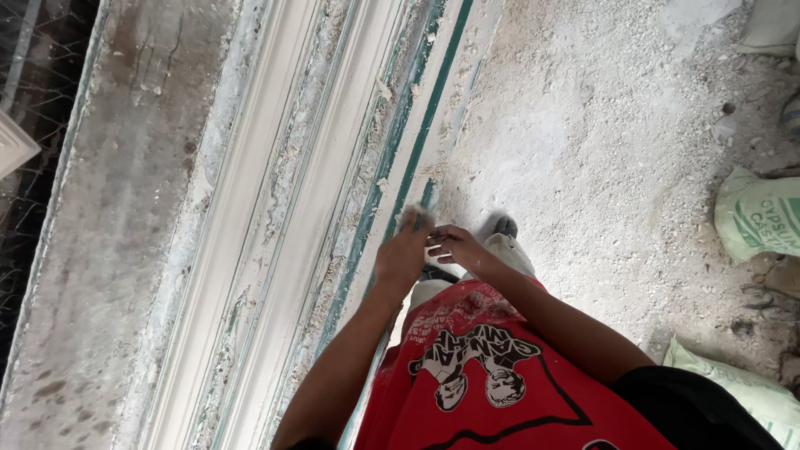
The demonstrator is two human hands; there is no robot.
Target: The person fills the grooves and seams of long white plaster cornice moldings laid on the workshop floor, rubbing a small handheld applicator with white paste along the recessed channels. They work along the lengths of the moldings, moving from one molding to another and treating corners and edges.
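Your red shirt (500, 392) closest. Left hand (403, 257) presses small pale scrap (414, 217) on counter (125, 208) edge by white moulding (275, 208), fingers curled. Right hand (456, 247) beside, fingers bent, holding nothing clear. Looks like wiping step; next needs steady rub along edge.

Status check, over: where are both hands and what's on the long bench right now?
Left hand closed on small pale lump, at green bench edge. Right hand beside it, fingers curled, grip unclear. White moulding lies untouched along bench. Sacks lie off right.
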